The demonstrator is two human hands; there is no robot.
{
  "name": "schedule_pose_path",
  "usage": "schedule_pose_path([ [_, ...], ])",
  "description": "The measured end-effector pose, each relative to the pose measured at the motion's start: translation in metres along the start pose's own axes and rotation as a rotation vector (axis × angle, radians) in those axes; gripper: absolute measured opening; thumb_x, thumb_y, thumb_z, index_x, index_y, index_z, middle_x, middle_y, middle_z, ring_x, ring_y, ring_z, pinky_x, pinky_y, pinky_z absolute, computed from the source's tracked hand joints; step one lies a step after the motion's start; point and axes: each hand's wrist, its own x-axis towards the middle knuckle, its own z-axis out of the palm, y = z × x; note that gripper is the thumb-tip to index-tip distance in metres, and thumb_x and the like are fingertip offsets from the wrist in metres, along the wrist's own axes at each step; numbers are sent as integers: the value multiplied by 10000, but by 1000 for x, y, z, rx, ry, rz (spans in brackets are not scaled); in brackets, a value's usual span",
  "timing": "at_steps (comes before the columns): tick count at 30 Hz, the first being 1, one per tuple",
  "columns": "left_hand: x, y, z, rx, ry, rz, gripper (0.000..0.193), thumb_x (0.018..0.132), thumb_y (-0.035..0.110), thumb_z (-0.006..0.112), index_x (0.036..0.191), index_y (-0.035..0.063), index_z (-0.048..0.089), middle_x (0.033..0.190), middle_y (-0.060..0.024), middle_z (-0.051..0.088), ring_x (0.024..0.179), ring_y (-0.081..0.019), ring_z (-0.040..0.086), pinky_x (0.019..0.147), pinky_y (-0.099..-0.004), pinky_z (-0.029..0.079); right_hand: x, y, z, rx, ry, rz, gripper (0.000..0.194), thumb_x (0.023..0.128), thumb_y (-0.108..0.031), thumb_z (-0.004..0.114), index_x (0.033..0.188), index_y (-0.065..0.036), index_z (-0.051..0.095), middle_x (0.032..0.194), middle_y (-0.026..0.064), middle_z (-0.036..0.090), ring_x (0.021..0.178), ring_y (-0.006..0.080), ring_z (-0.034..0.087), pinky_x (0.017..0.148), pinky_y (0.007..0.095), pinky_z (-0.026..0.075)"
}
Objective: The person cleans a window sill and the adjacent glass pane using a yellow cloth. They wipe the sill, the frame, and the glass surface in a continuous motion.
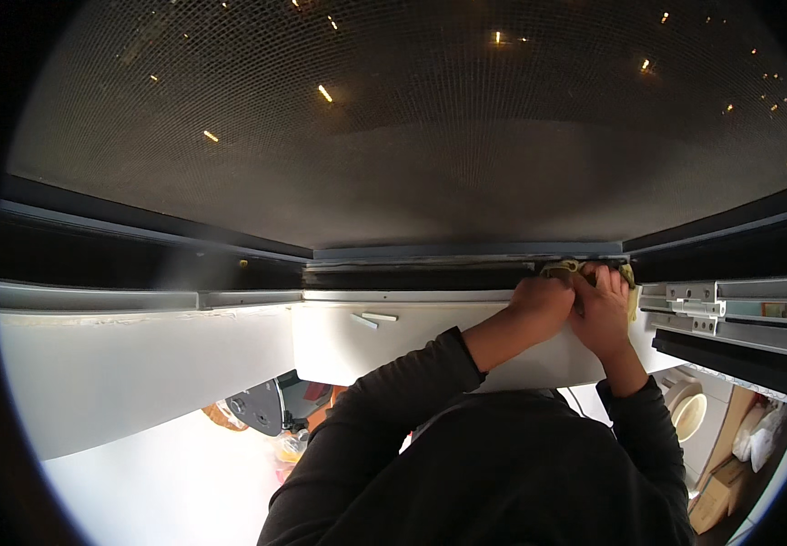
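Observation:
A crumpled yellow-green cloth is bunched in the right corner of the dark window frame's bottom track. My left hand is curled into a fist, its fingertips hidden at the cloth's near folds. Close against it, my right hand has its fingers bent over the cloth and pressed into the track. Part of the cloth hangs down to the right of that hand, onto the white sill. What lies under the fingers is hidden.
A dark mesh screen rises beyond the frame. Two small pale strips lie on the sill. A metal hinge sits on the sash at right. Below are a cream container, a cardboard box and a dark glossy object.

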Motion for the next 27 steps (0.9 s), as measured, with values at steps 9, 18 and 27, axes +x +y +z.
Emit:
schedule_pose_path([
  [9, 29, 19, 23, -131, -62, -28, 405, 843, 143, 597, 1167, -88, 515, 863, -200, 709, 775, -352, 709, 661, -451, 569, -19, 19, 2, -140, 142, 40, 507, 769, -192, 685, 1244, -57, 570, 1316, 188, 497, 1229, 407, 460, 1045, 513, 344],
  [18, -1, 11, 1, -54, -98, -91, 458, 862, 151, 567, 1245, -91, 495, 881, -181, 718, 775, -335, 717, 665, -454, 574, -15, 13, 13, 66, 168, -69, 518, 699, -121, 724, 1172, -55, 523, 1322, 211, 504, 1237, 415, 457, 1015, 535, 344],
  [27, 11, 14, 8, -77, -105, -70, 409, 791, 88, 614, 1167, -66, 565, 876, -202, 707, 811, -362, 705, 703, -472, 571, -15, 27, 8, 142, 106, -49, 497, 742, -133, 721, 1177, -35, 500, 1224, 190, 577, 1139, 385, 556, 970, 459, 425],
])
